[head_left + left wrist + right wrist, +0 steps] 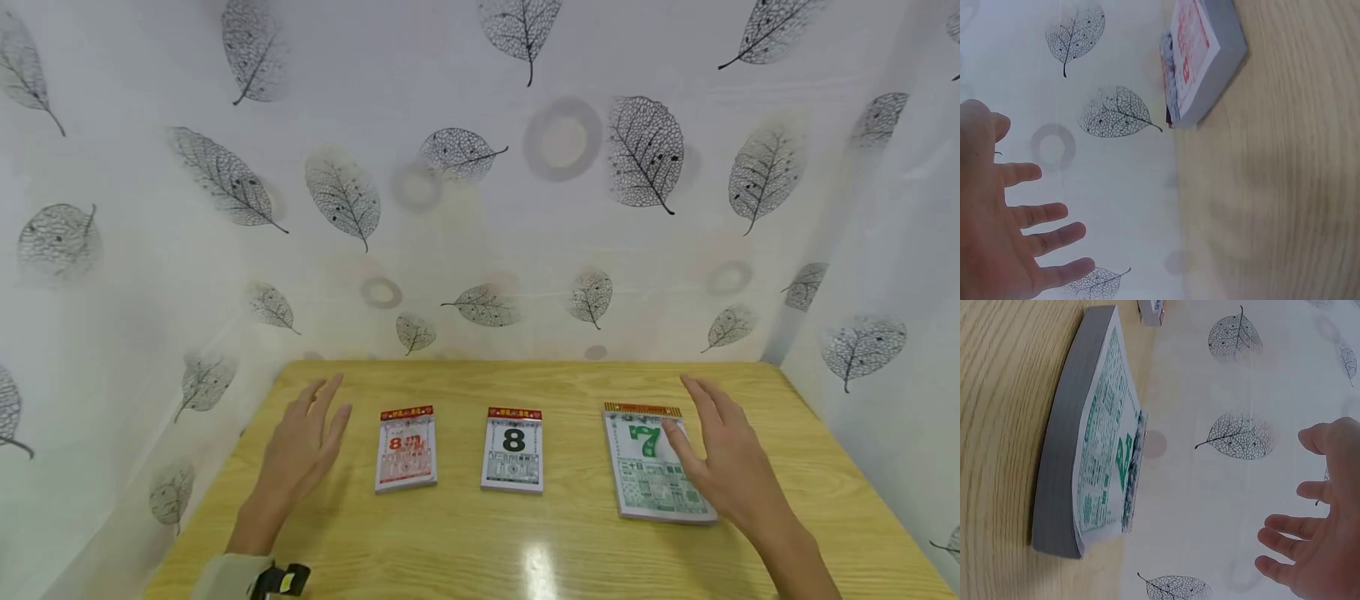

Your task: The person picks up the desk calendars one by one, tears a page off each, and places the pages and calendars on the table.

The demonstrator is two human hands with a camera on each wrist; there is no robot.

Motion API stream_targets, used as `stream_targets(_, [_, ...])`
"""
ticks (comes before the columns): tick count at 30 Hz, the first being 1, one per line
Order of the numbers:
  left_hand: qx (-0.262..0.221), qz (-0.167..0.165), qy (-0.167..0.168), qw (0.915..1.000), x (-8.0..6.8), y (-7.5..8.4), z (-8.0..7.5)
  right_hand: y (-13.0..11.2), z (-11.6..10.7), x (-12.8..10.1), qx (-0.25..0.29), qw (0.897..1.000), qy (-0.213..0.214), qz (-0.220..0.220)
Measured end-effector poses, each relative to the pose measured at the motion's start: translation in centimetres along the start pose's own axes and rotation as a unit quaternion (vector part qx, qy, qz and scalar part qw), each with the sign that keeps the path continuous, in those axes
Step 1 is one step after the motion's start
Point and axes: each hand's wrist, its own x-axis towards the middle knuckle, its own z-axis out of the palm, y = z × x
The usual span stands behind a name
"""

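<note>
Three tear-off calendar pads lie in a row on the table. On the left is a small pad with red print [406, 450]; the small middle pad has a black 8 [513, 451]. The largest, a thick pad with a green 7 [652, 467], lies to the right and also fills much of the right wrist view. My left hand [296, 446] hovers left of the red pad, fingers spread and holding nothing. My right hand [731, 462] is raised over the right edge of the green pad, partly covering it in the head view, its fingers extended and empty.
The wood-grain table [465, 542] reaches back to a pale curtain [480, 217] printed with dark leaves, which also closes off both sides. A light reflection shows on the table near its front middle.
</note>
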Motion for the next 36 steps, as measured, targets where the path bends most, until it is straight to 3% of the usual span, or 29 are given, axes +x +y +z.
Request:
stream_targets(9, [-0.070,-0.015,-0.003,0.9974,-1.0,0.7,0.3,-2.9,2.1,0.1,0.066,0.998,-0.001,0.011])
stream_targets(20, [-0.170,-0.039,0.001,0.9847,-2.6,0.9,1.0,-5.9,5.2,0.2,0.146,0.989,-0.001,0.002])
stream_targets(26, [-0.208,-0.063,-0.004,0.9761,-3.5,0.9,1.6,-7.9,7.1,0.1,0.194,0.981,-0.006,0.001])
stream_targets(36, [-0.251,-0.099,-0.010,0.9629,-4.1,0.9,2.7,-11.3,10.0,0.1,0.269,0.961,-0.050,0.033])
